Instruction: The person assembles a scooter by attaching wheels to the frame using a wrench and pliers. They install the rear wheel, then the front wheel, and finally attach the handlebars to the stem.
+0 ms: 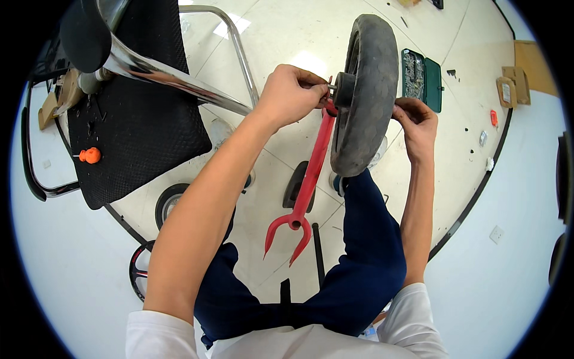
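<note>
A black-tyred wheel (372,99) stands on edge between my hands, at the far end of a red metal frame (314,170). That frame runs back toward me and finishes in a two-pronged fork. My left hand (290,97) is closed, thumb and fingers pinching the thin metal axle end (332,87) beside the wheel's black hub (344,90). On the wheel's other side, my right hand (415,124) has its fingers pinched together close to the tyre. The wheel partly hides those fingertips, so what they hold cannot be made out.
At left stands a chrome-framed chair with a black seat (140,140), an orange-handled screwdriver (89,155) lying on it. An open green case (431,84) of small hardware lies beyond my right hand. Another wheel (170,203) and a black bar (318,254) are near my legs.
</note>
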A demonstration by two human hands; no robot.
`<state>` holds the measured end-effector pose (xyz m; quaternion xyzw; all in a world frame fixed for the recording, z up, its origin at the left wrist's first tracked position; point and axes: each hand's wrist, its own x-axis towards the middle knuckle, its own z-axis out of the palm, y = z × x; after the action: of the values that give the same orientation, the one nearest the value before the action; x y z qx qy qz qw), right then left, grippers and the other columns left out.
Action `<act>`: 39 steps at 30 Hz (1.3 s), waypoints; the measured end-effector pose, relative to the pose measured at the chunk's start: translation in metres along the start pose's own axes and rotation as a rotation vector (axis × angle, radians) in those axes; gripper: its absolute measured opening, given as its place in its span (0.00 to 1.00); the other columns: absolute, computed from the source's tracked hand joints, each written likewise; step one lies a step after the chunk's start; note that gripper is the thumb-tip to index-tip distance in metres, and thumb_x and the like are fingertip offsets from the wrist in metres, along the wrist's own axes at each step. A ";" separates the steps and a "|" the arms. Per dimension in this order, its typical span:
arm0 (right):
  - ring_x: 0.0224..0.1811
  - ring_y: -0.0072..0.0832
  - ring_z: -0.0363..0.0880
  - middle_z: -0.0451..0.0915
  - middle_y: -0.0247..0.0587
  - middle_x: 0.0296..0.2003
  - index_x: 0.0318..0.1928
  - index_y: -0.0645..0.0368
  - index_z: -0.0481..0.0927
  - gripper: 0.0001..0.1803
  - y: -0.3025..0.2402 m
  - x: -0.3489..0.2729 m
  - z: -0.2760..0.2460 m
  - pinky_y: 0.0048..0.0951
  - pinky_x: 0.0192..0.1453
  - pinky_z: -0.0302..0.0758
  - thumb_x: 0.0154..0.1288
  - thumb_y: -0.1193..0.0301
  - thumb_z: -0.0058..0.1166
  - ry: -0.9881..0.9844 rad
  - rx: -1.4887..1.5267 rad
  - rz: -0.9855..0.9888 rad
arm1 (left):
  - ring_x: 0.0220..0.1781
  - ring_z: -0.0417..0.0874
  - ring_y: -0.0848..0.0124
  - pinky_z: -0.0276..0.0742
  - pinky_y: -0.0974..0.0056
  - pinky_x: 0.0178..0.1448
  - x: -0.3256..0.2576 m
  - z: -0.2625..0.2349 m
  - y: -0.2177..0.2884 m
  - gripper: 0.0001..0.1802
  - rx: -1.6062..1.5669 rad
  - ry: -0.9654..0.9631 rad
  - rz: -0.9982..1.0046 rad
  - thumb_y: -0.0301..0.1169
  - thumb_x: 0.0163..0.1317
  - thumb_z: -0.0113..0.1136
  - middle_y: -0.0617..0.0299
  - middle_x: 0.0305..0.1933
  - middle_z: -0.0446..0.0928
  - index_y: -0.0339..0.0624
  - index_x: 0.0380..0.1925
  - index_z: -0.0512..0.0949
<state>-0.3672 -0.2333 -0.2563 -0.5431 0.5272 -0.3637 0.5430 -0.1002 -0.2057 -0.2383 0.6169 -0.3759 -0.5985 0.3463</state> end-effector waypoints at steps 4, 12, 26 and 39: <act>0.38 0.28 0.84 0.85 0.46 0.38 0.43 0.71 0.83 0.11 0.002 0.003 0.002 0.27 0.48 0.81 0.59 0.79 0.64 -0.011 0.056 0.020 | 0.37 0.88 0.64 0.86 0.66 0.45 0.000 -0.001 -0.002 0.11 -0.050 0.009 -0.015 0.23 0.64 0.58 0.48 0.35 0.84 0.21 0.40 0.79; 0.42 0.26 0.83 0.85 0.45 0.39 0.44 0.72 0.82 0.11 0.009 -0.003 0.007 0.26 0.53 0.80 0.61 0.81 0.62 -0.022 0.096 -0.057 | 0.40 0.87 0.66 0.87 0.65 0.47 -0.002 0.003 -0.001 0.08 -0.094 0.018 -0.023 0.23 0.68 0.55 0.50 0.38 0.82 0.25 0.40 0.78; 0.29 0.20 0.75 0.80 0.37 0.28 0.40 0.67 0.75 0.12 0.017 -0.003 0.022 0.23 0.36 0.74 0.76 0.69 0.47 -0.018 -0.094 -0.076 | 0.39 0.87 0.67 0.87 0.67 0.46 -0.002 0.002 0.002 0.10 -0.091 0.016 -0.053 0.25 0.68 0.56 0.50 0.38 0.83 0.25 0.41 0.79; 0.24 0.22 0.72 0.76 0.39 0.23 0.35 0.65 0.73 0.22 0.007 -0.003 0.039 0.27 0.32 0.70 0.80 0.61 0.35 0.040 -0.246 0.034 | 0.38 0.86 0.69 0.87 0.68 0.46 -0.002 0.002 -0.003 0.10 -0.116 0.020 -0.029 0.25 0.68 0.56 0.52 0.37 0.82 0.25 0.40 0.79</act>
<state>-0.3313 -0.2214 -0.2687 -0.5893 0.5877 -0.2978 0.4676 -0.1021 -0.2022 -0.2401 0.6071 -0.3284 -0.6180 0.3764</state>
